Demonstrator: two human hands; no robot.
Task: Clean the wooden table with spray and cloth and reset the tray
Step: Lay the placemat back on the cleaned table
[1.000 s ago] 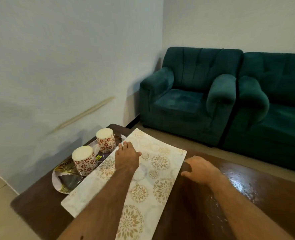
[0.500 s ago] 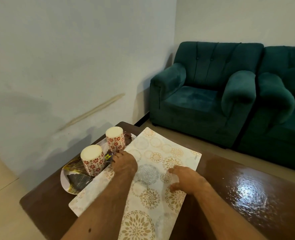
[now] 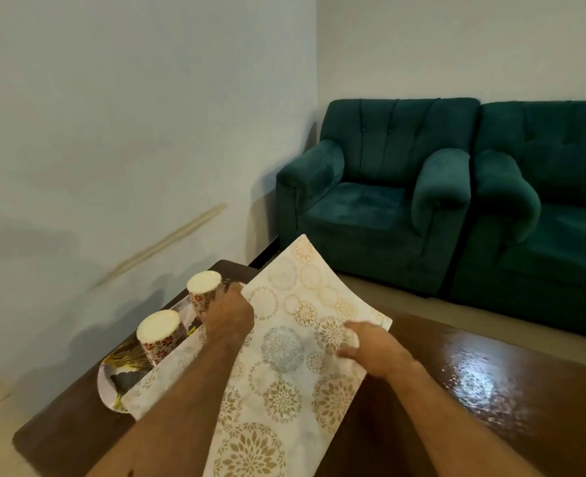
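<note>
Pale bluish walls [image 3: 130, 115] meeting at a corner, long tan scuff [image 3: 162, 244] on the left one; two teal tufted armchairs [image 3: 381, 197] side by side on beige floor [image 3: 405, 304].

Dim room, glare on table [image 3: 474, 383]
</note>
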